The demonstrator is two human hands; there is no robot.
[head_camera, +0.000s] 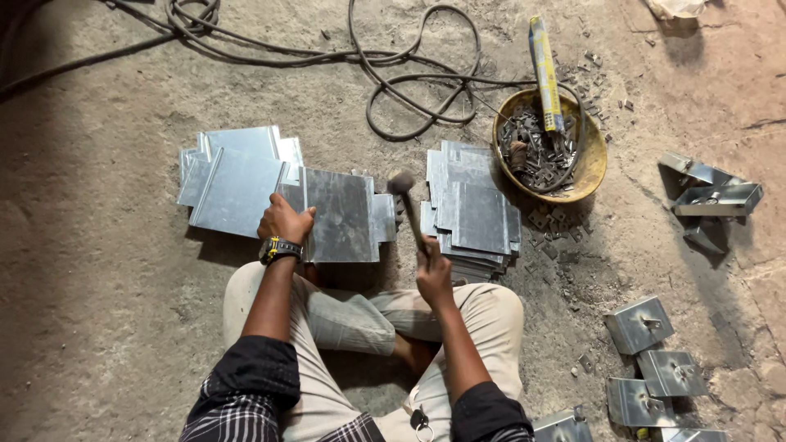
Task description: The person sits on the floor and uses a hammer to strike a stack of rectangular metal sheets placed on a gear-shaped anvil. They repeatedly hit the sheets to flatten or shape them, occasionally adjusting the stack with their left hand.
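I sit cross-legged on a rough concrete floor. My left hand [285,221], with a watch on its wrist, presses down on the left edge of a notched sheet-metal plate [340,214] that lies in front of my knees. My right hand [434,270] grips the wooden handle of a hammer [405,196]; the hammer's dark head is raised just above the right edge of that plate. A stack of similar plates [473,209] lies right of the hammer. Another pile of plates [233,176] lies to the left, partly under the one I hold.
A yellow bowl [594,164] holds small metal parts and a long yellow-blue packet [545,74]. Dark cables [409,82] coil across the floor behind. Bent metal brackets [712,192] lie at the right, and several folded boxes [655,356] at the lower right.
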